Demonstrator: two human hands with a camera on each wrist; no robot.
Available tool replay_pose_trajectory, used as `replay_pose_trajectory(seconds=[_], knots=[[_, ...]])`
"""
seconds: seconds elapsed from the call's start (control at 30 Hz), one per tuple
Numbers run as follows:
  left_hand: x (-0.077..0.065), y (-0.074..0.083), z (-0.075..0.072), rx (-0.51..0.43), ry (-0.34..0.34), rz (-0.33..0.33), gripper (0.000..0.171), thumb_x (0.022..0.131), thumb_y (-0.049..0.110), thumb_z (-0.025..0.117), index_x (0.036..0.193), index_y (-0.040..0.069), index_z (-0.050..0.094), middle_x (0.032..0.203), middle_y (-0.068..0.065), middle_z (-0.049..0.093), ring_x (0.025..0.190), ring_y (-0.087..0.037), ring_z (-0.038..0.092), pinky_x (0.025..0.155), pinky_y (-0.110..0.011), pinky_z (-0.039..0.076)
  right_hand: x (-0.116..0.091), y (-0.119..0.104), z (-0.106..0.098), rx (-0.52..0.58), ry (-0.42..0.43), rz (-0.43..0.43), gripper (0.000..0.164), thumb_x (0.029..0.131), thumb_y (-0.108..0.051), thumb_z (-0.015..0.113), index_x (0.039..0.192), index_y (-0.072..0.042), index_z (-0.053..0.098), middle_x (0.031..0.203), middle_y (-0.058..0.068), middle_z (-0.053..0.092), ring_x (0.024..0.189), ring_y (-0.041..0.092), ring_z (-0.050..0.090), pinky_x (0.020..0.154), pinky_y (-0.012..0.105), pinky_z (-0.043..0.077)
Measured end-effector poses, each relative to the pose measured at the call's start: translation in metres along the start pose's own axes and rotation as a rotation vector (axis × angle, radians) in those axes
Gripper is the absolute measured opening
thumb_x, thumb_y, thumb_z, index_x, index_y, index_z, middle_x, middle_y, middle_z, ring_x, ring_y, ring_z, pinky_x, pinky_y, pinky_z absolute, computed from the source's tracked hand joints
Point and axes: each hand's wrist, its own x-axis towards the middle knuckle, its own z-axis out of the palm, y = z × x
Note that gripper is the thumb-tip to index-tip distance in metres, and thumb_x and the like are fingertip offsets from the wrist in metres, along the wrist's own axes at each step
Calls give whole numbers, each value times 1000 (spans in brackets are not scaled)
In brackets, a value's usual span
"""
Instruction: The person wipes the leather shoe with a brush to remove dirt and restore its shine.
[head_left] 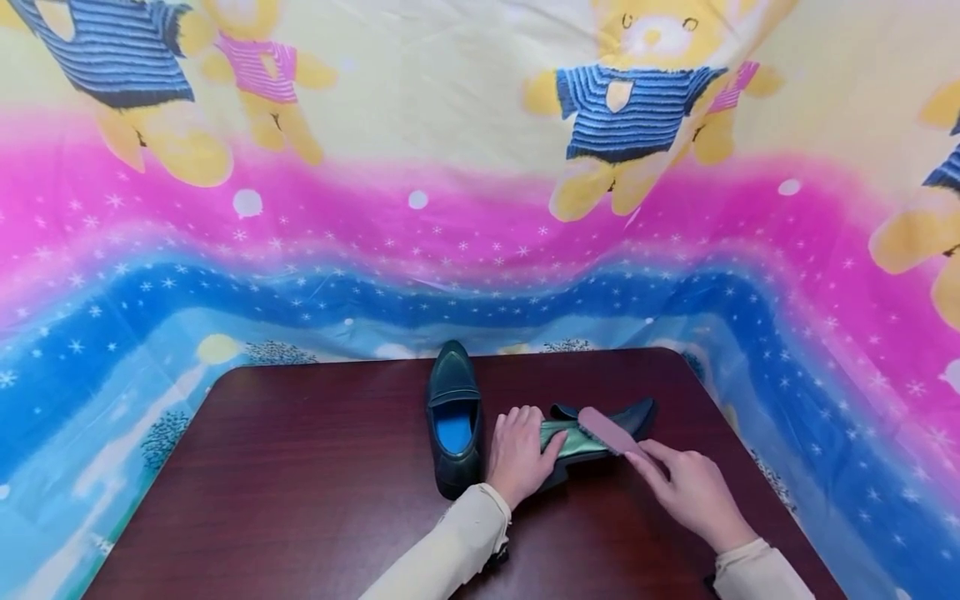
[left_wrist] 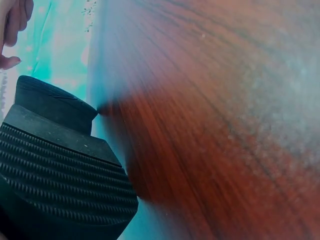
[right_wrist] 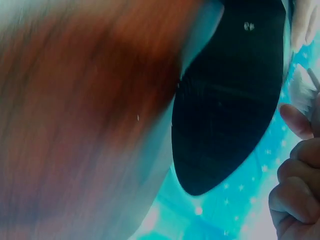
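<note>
My left hand grips the heel end of a dark green loafer, thumb across its shiny side. This shoe is tipped on its side, toe pointing to the right and away. Its ridged heel fills the lower left of the left wrist view; the smooth black sole shows in the right wrist view. In my right hand is a brush with a pinkish back, held by the handle, bristles against the loafer's side. A matching loafer with a blue insole stands upright left of my left hand.
Both shoes are on a dark reddish-brown wooden table with rounded far corners. Behind and around it hangs a cloth printed with bears and snowflakes, close to the table's far edge.
</note>
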Motion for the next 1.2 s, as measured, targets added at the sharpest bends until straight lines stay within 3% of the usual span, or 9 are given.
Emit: replay_pose_trajectory(seconds=[0.23,0.33,0.5,0.73,0.83,1.0,1.13,1.2], knots=[[0,-1,-1,1,4,0,38,102,55,57,89,20,53,76,7,43,75,-9,38,73,-25,33,3,-5,10,-17,36,-8,25,94,-32,77,114,-16,80,50,-22,42,47,-5,45,57,32,54],[-1,-1,-2,-2,14,2,38,102,54,58,88,19,53,75,7,42,74,-9,38,73,-25,32,3,-1,11,-49,60,1,27,92,-31,79,114,-15,81,49,-21,41,46,-4,43,54,33,52],[0,-1,-2,-5,33,6,39,101,54,60,87,19,52,74,7,41,73,-9,37,72,-25,31,6,10,7,-78,44,38,32,96,-36,75,117,-12,80,47,-16,42,42,1,36,48,29,37],[-2,0,0,1,10,20,39,102,56,56,88,20,52,77,7,44,75,-10,39,74,-26,33,10,29,-6,-122,11,130,37,99,-36,70,122,-8,76,47,-7,43,43,13,36,47,32,31],[-2,0,0,4,11,20,39,102,56,56,88,20,52,77,7,43,74,-10,38,73,-25,32,11,28,-6,-139,35,104,34,98,-34,71,120,-9,76,48,-7,46,45,12,41,47,33,35],[-3,0,0,4,6,20,39,102,56,56,87,20,51,75,8,41,73,-9,37,73,-24,31,7,11,2,-68,96,-21,18,99,-31,71,108,-16,76,53,-16,49,48,0,44,52,30,39],[-2,1,0,5,8,22,38,102,54,57,88,20,52,76,7,43,74,-9,38,73,-25,32,4,-4,9,-12,60,-118,7,100,-31,71,98,-24,72,54,-23,39,48,-7,37,51,23,35],[-1,1,0,5,6,21,37,103,54,57,89,20,53,77,7,44,75,-9,38,74,-25,32,3,-6,12,-17,44,-120,5,99,-31,72,98,-25,73,54,-24,38,48,-8,37,51,22,36]])
